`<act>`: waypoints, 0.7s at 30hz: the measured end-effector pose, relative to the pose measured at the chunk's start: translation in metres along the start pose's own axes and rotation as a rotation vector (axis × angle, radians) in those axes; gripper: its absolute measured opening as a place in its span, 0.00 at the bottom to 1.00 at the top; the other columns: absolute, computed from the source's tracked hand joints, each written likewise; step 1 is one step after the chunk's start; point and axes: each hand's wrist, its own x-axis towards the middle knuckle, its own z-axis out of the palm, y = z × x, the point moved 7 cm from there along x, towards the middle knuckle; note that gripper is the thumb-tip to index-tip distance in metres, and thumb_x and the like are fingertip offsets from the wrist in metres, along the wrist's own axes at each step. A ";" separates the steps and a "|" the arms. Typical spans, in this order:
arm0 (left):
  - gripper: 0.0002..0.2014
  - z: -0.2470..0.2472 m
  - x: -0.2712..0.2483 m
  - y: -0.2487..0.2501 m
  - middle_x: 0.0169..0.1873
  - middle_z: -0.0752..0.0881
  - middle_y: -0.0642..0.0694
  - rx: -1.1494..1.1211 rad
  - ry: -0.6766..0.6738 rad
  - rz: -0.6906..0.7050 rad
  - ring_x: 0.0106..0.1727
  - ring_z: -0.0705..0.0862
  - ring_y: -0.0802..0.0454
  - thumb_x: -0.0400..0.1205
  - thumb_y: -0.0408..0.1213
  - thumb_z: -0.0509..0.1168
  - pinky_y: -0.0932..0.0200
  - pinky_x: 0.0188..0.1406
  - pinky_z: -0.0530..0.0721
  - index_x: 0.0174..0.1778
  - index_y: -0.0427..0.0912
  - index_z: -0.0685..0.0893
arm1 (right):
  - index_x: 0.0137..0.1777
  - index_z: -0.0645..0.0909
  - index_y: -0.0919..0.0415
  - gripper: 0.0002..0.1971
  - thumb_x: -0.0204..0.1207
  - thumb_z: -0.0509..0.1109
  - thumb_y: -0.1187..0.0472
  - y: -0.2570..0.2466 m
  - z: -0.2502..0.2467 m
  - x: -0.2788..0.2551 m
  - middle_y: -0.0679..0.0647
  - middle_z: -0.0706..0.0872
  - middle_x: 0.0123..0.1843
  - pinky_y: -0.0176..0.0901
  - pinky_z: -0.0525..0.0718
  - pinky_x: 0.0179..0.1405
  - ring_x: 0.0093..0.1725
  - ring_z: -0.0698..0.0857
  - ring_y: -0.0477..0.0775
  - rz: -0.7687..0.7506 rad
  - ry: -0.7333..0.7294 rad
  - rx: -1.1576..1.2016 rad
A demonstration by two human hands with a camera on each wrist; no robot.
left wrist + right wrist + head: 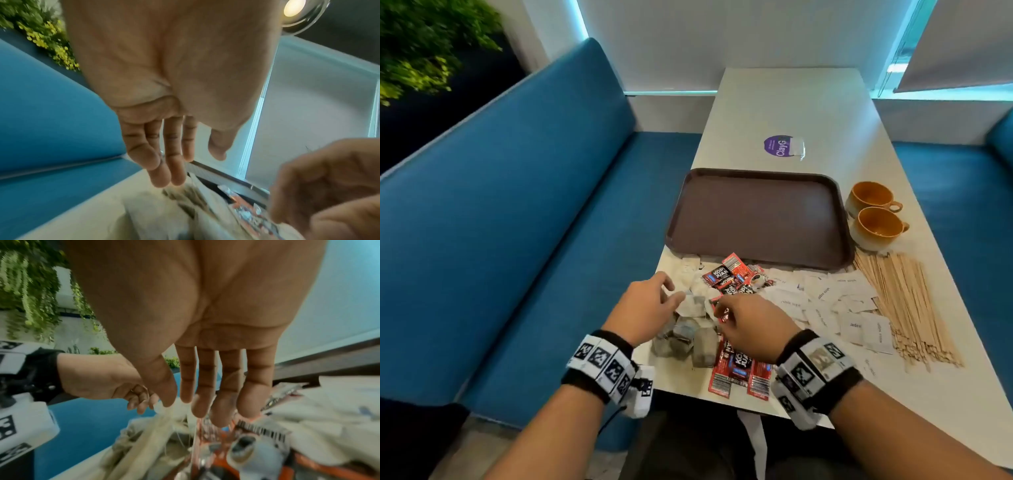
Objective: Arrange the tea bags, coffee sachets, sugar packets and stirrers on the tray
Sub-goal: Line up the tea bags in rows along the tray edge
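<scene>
While reaching over the near end of the table [808, 102], holds both hands low above the mixed heap at its edge. Has the left hand [650, 305] open, fingers loosely straight and gripping nothing, just above the pale tea bags [681, 337] piled at the near left corner. Has the right hand [750, 325] just beside it, fingers pointing down at the spot where tea bag strings and a red sachet overlap. Cannot tell through the blur whether thumb and forefinger pinch anything there. Finds the red coffee sachets [729, 277] in two loose groups: one against the tray's near rim, another flat at the table's near edge under the right wrist. Finds the white sugar packets [835, 308] scattered to the right of the sachets, overlapping one another, and the wooden stirrers [904, 308] in a long flat bundle along the right side, touching the outermost packets. Sees the brown tray [756, 219] bare, just beyond the heap, with none of these things on it. Notes two orange-lined cups [873, 198] just right of the tray, a round purple sticker [777, 145] on the table beyond it, and a blue bench [517, 222] along the left. Wears marker-patterned bands [602, 359] on both wrists.
</scene>
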 end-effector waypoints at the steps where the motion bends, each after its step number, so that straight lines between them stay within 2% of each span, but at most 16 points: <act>1: 0.11 0.006 0.000 0.000 0.40 0.88 0.54 -0.008 -0.024 -0.022 0.37 0.84 0.58 0.86 0.53 0.67 0.57 0.36 0.78 0.55 0.50 0.79 | 0.65 0.81 0.49 0.13 0.84 0.68 0.50 0.001 0.005 0.003 0.48 0.87 0.58 0.51 0.88 0.56 0.54 0.85 0.50 0.018 -0.023 0.010; 3: 0.13 0.014 0.002 0.001 0.41 0.87 0.52 0.022 -0.046 -0.017 0.40 0.85 0.55 0.86 0.52 0.69 0.54 0.40 0.82 0.57 0.50 0.76 | 0.65 0.80 0.51 0.15 0.82 0.71 0.47 0.004 0.012 0.007 0.48 0.87 0.57 0.50 0.87 0.56 0.53 0.86 0.51 0.036 -0.058 0.021; 6: 0.13 0.020 -0.001 0.003 0.41 0.85 0.49 -0.009 -0.044 0.011 0.42 0.85 0.50 0.84 0.45 0.72 0.50 0.45 0.85 0.56 0.50 0.75 | 0.59 0.81 0.51 0.14 0.81 0.73 0.44 0.002 0.020 0.009 0.47 0.86 0.53 0.51 0.88 0.54 0.51 0.85 0.50 0.026 -0.088 0.043; 10: 0.13 0.019 -0.003 0.010 0.39 0.84 0.48 -0.015 0.026 0.062 0.39 0.83 0.50 0.82 0.36 0.74 0.46 0.47 0.86 0.53 0.50 0.76 | 0.53 0.84 0.50 0.09 0.82 0.73 0.47 0.001 0.022 0.010 0.46 0.86 0.50 0.51 0.88 0.53 0.49 0.85 0.50 0.013 -0.053 0.062; 13: 0.13 0.015 -0.005 0.012 0.39 0.84 0.50 -0.075 0.065 0.069 0.39 0.83 0.54 0.81 0.35 0.74 0.53 0.45 0.86 0.54 0.51 0.78 | 0.50 0.85 0.51 0.05 0.81 0.73 0.51 0.001 0.022 0.010 0.47 0.87 0.49 0.51 0.88 0.53 0.48 0.85 0.49 -0.010 -0.033 0.123; 16: 0.10 0.007 -0.010 0.014 0.39 0.85 0.53 -0.147 0.111 0.098 0.38 0.83 0.58 0.81 0.32 0.73 0.61 0.43 0.84 0.49 0.51 0.83 | 0.47 0.85 0.54 0.03 0.81 0.74 0.57 0.004 0.015 0.004 0.46 0.87 0.46 0.44 0.87 0.50 0.46 0.85 0.46 -0.011 -0.005 0.237; 18: 0.09 0.002 -0.015 0.017 0.37 0.87 0.55 -0.188 0.148 0.141 0.38 0.85 0.58 0.80 0.31 0.72 0.63 0.42 0.85 0.44 0.52 0.85 | 0.46 0.86 0.55 0.03 0.81 0.74 0.58 0.007 0.008 -0.001 0.46 0.88 0.45 0.37 0.84 0.46 0.44 0.85 0.43 -0.011 0.029 0.309; 21: 0.09 -0.005 -0.024 0.023 0.38 0.87 0.55 -0.260 0.181 0.194 0.42 0.85 0.58 0.80 0.30 0.71 0.64 0.43 0.86 0.41 0.51 0.87 | 0.45 0.87 0.54 0.03 0.80 0.76 0.58 0.013 -0.007 -0.008 0.45 0.89 0.43 0.38 0.86 0.45 0.42 0.87 0.42 0.002 0.118 0.420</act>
